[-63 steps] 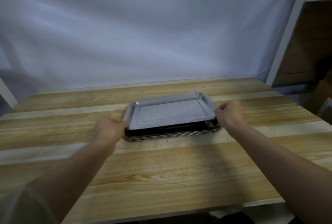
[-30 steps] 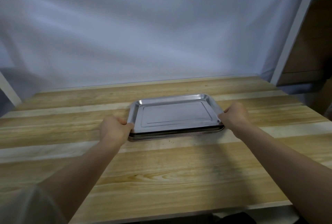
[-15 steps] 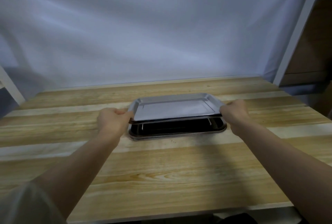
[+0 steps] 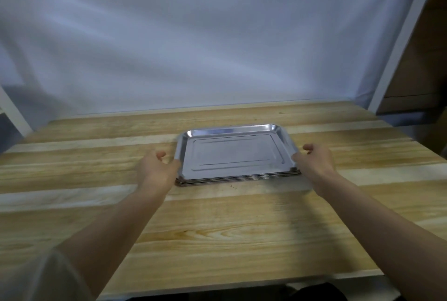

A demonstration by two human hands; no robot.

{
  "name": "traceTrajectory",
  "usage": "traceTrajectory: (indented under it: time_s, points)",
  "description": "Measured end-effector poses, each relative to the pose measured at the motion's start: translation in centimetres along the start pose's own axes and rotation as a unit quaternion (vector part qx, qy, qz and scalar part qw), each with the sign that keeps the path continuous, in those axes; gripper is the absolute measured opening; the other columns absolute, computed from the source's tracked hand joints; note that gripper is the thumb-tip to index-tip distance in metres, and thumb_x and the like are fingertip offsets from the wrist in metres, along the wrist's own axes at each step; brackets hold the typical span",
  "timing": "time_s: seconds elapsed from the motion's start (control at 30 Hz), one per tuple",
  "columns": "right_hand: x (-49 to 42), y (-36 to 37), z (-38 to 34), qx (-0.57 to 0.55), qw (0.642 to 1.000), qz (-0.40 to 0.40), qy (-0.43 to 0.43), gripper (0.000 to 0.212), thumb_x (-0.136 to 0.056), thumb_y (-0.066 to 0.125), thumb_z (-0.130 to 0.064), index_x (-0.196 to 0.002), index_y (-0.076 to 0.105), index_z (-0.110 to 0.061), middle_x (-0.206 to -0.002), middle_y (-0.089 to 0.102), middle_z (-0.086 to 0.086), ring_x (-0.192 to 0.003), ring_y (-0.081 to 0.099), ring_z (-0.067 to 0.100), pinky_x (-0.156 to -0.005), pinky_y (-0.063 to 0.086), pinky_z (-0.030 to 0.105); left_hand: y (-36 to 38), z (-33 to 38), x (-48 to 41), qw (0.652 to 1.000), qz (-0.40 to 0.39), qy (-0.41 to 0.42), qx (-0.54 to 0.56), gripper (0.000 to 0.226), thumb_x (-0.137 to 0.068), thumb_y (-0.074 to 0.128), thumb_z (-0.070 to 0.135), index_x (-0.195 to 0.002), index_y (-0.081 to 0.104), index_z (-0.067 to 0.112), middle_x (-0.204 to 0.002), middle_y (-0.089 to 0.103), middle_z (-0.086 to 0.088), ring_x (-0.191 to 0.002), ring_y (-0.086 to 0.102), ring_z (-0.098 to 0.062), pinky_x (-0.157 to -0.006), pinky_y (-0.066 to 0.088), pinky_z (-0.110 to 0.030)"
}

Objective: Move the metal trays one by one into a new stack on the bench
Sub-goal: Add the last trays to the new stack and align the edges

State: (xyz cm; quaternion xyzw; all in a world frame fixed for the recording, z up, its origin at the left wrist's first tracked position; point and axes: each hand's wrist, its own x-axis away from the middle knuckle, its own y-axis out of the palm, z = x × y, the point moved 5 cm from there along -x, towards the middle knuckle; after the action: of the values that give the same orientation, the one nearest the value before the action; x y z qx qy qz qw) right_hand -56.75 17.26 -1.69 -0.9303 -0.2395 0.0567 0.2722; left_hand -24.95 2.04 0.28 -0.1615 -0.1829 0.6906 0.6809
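Note:
A stack of several shiny rectangular metal trays (image 4: 232,155) lies flat in the middle of the wooden bench (image 4: 217,228). The top tray sits level on the ones below, whose rims show as thin layers along the near edge. My left hand (image 4: 157,170) is at the stack's left short side, its thumb by the rim and its fingers loosely curled off the metal. My right hand (image 4: 314,160) mirrors it at the right short side, thumb tip against the rim and fingers loosely curled in the air. Neither hand holds a tray.
A white sheet (image 4: 217,47) hangs behind the bench. A white shelf post (image 4: 396,42) with brown cardboard boxes (image 4: 420,63) behind it stands at the back right. Another white post (image 4: 14,112) leans at the far left. Bare wood surrounds the stack.
Half a second ago both hands held the top tray lifted above the stack. It now lies flat on the stack again, and both hands have loosened their fingers from its rims.

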Motion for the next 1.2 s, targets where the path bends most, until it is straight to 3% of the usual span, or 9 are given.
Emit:
traceTrajectory:
  time_s: [0.07,0.13,0.2,0.27,0.4,0.6,0.73,0.93,1.2]
  points:
    - [0.4,0.0,0.1,0.009,1.0,-0.018,-0.003,0.047,-0.083,0.064,-0.02,-0.128,0.056,-0.007,-0.11,0.06,0.011,-0.094,0.06,0.03,-0.072,0.053,0.04,0.3,-0.1,0.4,1.0,-0.028,-0.008,-0.002,0.046,-0.088,0.066,0.018,-0.131,0.054,0.008,-0.122,0.061,-0.01,-0.091,0.054,-0.02,-0.078,0.046,-0.034]
    - [0.7,-0.1,0.1,0.021,0.999,-0.039,-0.013,0.026,-0.085,0.06,-0.015,-0.105,0.064,0.002,-0.081,0.057,0.008,-0.071,0.054,0.026,-0.055,0.042,0.03,0.7,-0.3,0.6,0.997,-0.068,-0.009,-0.023,0.021,-0.09,0.063,0.017,-0.109,0.063,0.008,-0.096,0.065,-0.007,-0.075,0.055,-0.018,-0.066,0.045,-0.031]
    - [0.9,-0.2,0.1,0.021,0.998,-0.049,-0.023,0.019,-0.085,0.057,-0.011,-0.08,0.066,0.005,-0.064,0.052,0.009,-0.057,0.048,0.025,-0.052,0.036,0.029,0.8,-0.8,0.2,0.995,-0.085,-0.01,-0.05,0.018,-0.091,0.061,0.016,-0.097,0.069,0.001,-0.085,0.069,-0.015,-0.068,0.058,-0.022,-0.066,0.052,-0.037]
    - [0.9,-0.1,0.3,0.002,0.998,-0.06,-0.017,0.02,-0.086,0.055,-0.008,-0.071,0.065,0.003,-0.063,0.055,0.012,-0.056,0.052,0.028,-0.053,0.04,0.033,0.8,-1.3,-0.3,0.992,-0.111,-0.024,-0.056,0.022,-0.092,0.06,0.016,-0.097,0.07,-0.002,-0.079,0.071,-0.019,-0.064,0.063,-0.024,-0.068,0.059,-0.041]
    - [0.5,0.8,0.9,-0.047,0.996,-0.075,0.022,0.015,-0.086,0.049,0.001,-0.085,0.063,0.005,-0.075,0.06,0.02,-0.054,0.058,0.031,-0.048,0.049,0.033,0.8,-1.7,-0.7,0.979,-0.186,-0.056,-0.068,0.023,-0.097,0.053,0.015,-0.098,0.065,-0.005,-0.061,0.066,-0.016,-0.046,0.058,-0.019,-0.041,0.046,-0.028]
    - [-0.9,1.9,0.3,-0.058,0.995,-0.076,0.042,0.018,-0.086,0.047,0.007,-0.086,0.064,0.001,-0.076,0.061,0.016,-0.05,0.059,0.028,-0.054,0.055,0.037,1.4,-1.3,-2.5,0.976,-0.203,-0.075,-0.024,0.02,-0.096,0.056,0.012,-0.101,0.063,-0.006,-0.066,0.066,-0.019,-0.05,0.06,-0.023,-0.047,0.05,-0.03]
    - [-3.4,3.7,-0.9,-0.091,0.99,-0.081,0.071,0.017,-0.089,0.048,0.008,-0.099,0.06,0.002,-0.084,0.06,0.012,-0.057,0.064,0.027,-0.077,0.061,0.048,2.5,-0.6,-5.2,0.976,-0.197,-0.087,0.008,0.023,-0.096,0.056,0.01,-0.105,0.061,-0.011,-0.063,0.063,-0.02,-0.046,0.057,-0.023,-0.042,0.053,-0.029]
    - [-7.2,7.2,-3.9,-0.095,0.991,-0.069,0.069,0.013,-0.094,0.046,0.004,-0.103,0.05,-0.003,-0.094,0.057,0.014,-0.056,0.061,0.025,-0.077,0.061,0.045,4.4,0.6,-10.7,0.986,-0.142,-0.086,0.029,0.025,-0.094,0.059,0.009,-0.111,0.061,-0.01,-0.065,0.065,-0.02,-0.049,0.06,-0.023,-0.049,0.057,-0.031]
    - [-9.6,9.2,-5.2,-0.074,0.994,-0.048,0.062,0.027,-0.093,0.047,0.002,-0.117,0.059,0.004,-0.081,0.059,0.011,-0.055,0.062,0.026,-0.07,0.061,0.043,5.7,0.7,-14.7,0.991,-0.097,-0.084,0.047,0.022,-0.093,0.062,0.012,-0.108,0.063,-0.005,-0.066,0.064,-0.02,-0.051,0.061,-0.024,-0.052,0.054,-0.034]
